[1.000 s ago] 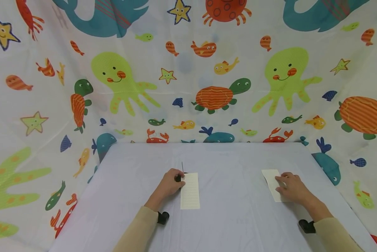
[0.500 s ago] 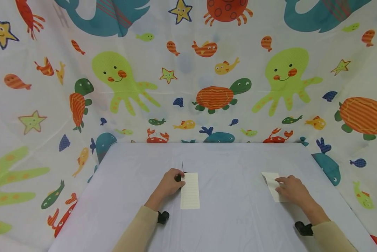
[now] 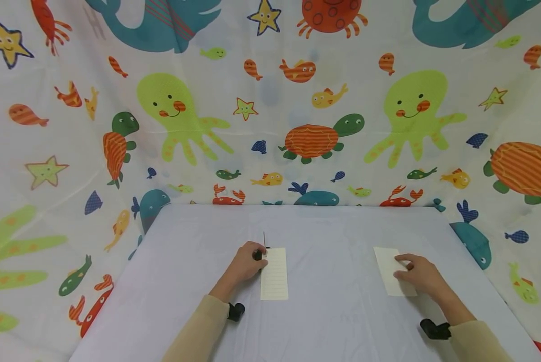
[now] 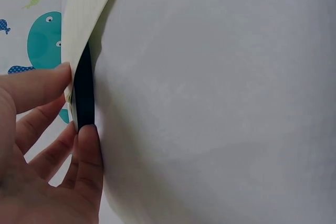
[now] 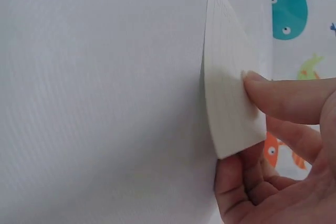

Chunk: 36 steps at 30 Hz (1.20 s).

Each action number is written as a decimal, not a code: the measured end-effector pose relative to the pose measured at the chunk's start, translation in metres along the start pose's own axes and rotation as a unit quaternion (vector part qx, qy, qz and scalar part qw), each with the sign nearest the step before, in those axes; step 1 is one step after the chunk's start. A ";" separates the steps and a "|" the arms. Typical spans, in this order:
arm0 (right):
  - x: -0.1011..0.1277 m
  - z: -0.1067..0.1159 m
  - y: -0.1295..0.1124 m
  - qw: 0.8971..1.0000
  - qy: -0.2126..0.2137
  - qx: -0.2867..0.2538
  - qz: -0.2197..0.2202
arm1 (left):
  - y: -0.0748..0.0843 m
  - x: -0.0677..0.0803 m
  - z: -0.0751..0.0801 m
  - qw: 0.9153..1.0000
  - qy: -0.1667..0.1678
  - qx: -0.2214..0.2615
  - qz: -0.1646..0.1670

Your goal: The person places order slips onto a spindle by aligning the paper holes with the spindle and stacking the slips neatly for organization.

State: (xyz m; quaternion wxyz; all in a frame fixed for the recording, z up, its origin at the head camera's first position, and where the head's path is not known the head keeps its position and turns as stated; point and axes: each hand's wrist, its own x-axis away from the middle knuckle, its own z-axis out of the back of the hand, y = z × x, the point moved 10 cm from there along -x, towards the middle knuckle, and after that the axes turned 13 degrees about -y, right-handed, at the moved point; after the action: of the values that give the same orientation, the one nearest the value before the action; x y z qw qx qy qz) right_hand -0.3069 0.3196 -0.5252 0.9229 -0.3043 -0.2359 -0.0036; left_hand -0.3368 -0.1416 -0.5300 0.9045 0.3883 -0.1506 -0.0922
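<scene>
Centrally, left hand point(image 3: 245, 264) pinching lined paper point(image 3: 274, 274) — right hand point(image 3: 417, 275) pinching paper slip point(image 3: 390, 269), sea-creature curtain point(image 3: 270, 100) behind.

The table point(image 3: 333, 241) wears a pale cloth. A lined paper slip point(image 3: 274, 274) lies just beside the left fingers point(image 3: 256, 250); another slip point(image 3: 390, 269) lies under the right fingers point(image 3: 403, 260).

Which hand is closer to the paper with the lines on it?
Left. The left hand touches the lined paper at its top corner; the right hand is far off, pinching a plain paper.
</scene>
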 end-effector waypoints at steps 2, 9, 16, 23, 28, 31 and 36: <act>0.001 0.000 0.002 0.999 0.007 -0.032 -0.005 | 0.000 0.001 0.000 1.000 0.000 0.000 0.003; 0.002 -0.007 0.002 0.994 0.027 -0.108 -0.007 | 0.002 0.001 0.000 1.000 0.003 0.000 0.005; 0.001 -0.015 -0.005 0.988 0.048 -0.148 0.003 | 0.000 0.001 0.000 1.000 0.004 0.005 0.005; 0.002 -0.021 -0.022 0.984 0.075 -0.153 0.049 | 0.000 0.002 0.000 1.000 0.006 0.004 0.007; 0.000 -0.028 -0.033 0.983 0.077 -0.158 0.056 | 0.001 0.002 0.000 1.000 0.005 0.008 0.010; -0.001 -0.033 -0.040 0.982 0.076 -0.165 0.056 | -0.001 0.001 0.000 1.000 0.006 0.009 0.015; -0.002 -0.041 -0.056 0.979 0.079 -0.173 0.069 | -0.002 0.001 -0.001 1.000 0.006 0.006 0.013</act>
State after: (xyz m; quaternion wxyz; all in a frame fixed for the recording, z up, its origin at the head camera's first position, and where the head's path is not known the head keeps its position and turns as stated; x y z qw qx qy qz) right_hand -0.2994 0.2510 -0.5237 0.8700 -0.4739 -0.1360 -0.0048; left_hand -0.3359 -0.1425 -0.5313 0.9043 0.3920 -0.1507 -0.0769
